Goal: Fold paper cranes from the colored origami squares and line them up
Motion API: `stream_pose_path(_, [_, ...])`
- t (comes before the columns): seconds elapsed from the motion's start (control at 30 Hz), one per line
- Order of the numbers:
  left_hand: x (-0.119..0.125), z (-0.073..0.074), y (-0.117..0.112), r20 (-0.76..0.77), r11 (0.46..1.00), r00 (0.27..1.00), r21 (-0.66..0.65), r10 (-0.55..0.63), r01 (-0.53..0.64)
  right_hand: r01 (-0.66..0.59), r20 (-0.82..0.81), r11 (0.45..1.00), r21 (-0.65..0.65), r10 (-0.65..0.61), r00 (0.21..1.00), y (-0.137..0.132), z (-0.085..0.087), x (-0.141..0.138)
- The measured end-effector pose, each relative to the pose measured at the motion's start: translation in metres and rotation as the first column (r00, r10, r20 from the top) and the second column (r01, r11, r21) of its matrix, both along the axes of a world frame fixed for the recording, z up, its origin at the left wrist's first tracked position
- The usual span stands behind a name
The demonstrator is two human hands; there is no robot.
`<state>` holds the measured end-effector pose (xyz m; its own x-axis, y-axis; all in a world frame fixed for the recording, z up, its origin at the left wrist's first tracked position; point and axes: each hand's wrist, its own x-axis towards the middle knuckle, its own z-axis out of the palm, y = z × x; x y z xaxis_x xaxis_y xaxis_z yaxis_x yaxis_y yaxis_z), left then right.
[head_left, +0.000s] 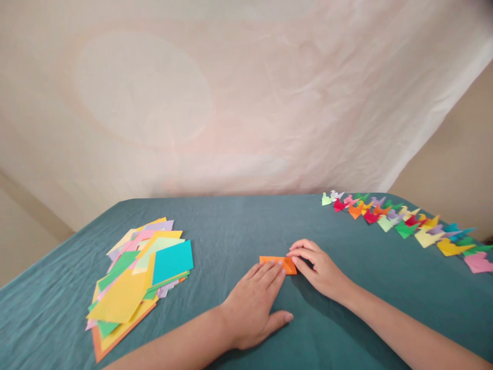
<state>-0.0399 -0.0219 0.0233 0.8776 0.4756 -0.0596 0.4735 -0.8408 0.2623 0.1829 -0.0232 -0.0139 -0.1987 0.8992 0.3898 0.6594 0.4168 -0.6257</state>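
Note:
An orange paper (278,263), folded into a narrow strip, lies flat on the teal tablecloth (231,226) near the middle. My left hand (256,306) rests flat with fingers stretched out, fingertips pressing the strip's near edge. My right hand (319,267) comes in from the right, its fingers extended and pressing down on the strip's right end. Neither hand lifts the paper.
A loose pile of coloured paper squares (138,277) lies at the left, a turquoise sheet on top. A row of several small folded paper figures (404,223) runs along the table's right edge. A pale cloth backdrop (231,103) hangs behind the table.

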Motion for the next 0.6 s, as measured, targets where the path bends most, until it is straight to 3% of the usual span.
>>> stream_pose_path(0.6, [0.003,0.005,0.002,0.006,1.000,1.000,-0.017,0.001,-0.001,-0.121,0.342,0.983,0.137,0.068,0.937,-0.014,0.012,-0.013])
